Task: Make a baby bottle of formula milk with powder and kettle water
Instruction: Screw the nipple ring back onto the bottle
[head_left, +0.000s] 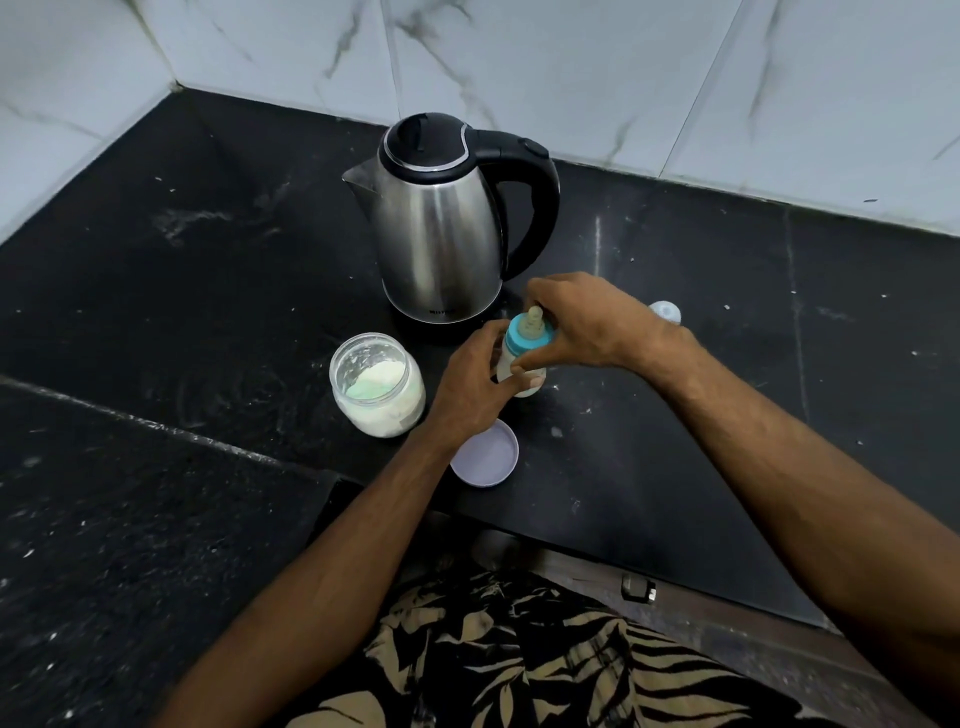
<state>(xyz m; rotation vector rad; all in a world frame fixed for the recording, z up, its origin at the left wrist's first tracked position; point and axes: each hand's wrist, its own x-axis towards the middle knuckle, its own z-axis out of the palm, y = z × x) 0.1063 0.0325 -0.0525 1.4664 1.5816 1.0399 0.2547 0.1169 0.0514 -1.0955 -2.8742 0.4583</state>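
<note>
Light dim, cool, diffuse, from above. My worktop (675, 441) dark, swallows detail; pale scuffs and specks catch faint sheen toward its back left corner. Kettle (441, 228) steel shows soft vertical highlights, no hard glare. Shadows weak, soft-edged under my hands. Wide-angle lens bends worktop front edge and wall tile (571, 62) lines. Near left corner smeared, soft; my forearms slightly blurred at frame bottom. Centre reasonably sharp.
</note>
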